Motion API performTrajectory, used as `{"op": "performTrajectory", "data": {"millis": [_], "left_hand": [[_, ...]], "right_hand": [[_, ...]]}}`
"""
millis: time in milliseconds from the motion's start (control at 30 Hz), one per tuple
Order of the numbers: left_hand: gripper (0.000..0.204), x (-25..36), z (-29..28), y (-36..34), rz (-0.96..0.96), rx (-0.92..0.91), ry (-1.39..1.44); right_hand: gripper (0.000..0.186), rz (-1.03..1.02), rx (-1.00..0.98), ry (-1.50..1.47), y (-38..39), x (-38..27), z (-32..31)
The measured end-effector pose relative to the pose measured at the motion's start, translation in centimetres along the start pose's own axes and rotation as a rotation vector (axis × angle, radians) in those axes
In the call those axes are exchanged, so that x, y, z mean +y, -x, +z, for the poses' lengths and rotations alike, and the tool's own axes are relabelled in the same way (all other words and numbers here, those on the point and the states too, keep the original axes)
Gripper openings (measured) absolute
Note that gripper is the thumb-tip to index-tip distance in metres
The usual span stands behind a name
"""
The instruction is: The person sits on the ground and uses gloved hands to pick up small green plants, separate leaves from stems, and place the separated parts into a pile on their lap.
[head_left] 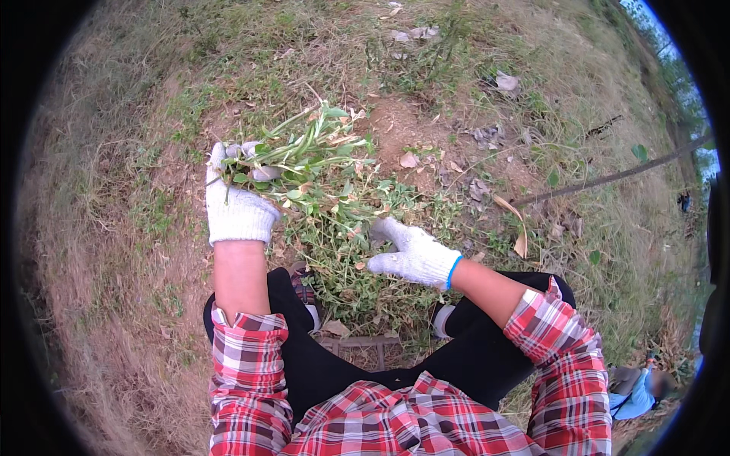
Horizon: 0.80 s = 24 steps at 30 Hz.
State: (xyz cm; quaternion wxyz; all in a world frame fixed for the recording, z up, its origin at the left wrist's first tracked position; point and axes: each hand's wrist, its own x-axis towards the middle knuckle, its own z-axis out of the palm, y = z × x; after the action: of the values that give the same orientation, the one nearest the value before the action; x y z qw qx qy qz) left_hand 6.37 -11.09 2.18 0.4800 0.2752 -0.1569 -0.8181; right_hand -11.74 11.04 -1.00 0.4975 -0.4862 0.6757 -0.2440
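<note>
My left hand [239, 194], in a white knit glove, is closed around a bunch of green leafy stems [312, 152] that spray out to the right above a loose heap of cut weeds [342, 289]. At the heap's right side is my right hand [411, 254], also gloved in white with a blue cuff edge. Its thumb stands apart from the fingers, which reach to the plants with their tips partly among them, and nothing shows in its grip.
Dry grass, soil [395, 129] and dead leaves surround me. A long thin branch [608, 175] crosses the right side. My legs frame the heap, with a slatted object [357, 342] between them. Another person in blue [635, 395] is at the lower right.
</note>
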Motion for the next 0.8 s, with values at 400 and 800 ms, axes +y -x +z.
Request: {"op": "performTrajectory", "data": {"millis": [400, 800], "left_hand": [[0.029, -0.4, 1.3, 1.4, 0.031, -0.045, 0.038], [0.031, -2.6, 2.7, 2.1, 0.390, 0.166, -0.596]], "right_hand": [[0.039, 0.070, 0.065, -0.298, 0.0, 0.4, -1.2], [0.019, -0.195, 0.369, 0.437, 1.5, 0.1, -4.7]]}}
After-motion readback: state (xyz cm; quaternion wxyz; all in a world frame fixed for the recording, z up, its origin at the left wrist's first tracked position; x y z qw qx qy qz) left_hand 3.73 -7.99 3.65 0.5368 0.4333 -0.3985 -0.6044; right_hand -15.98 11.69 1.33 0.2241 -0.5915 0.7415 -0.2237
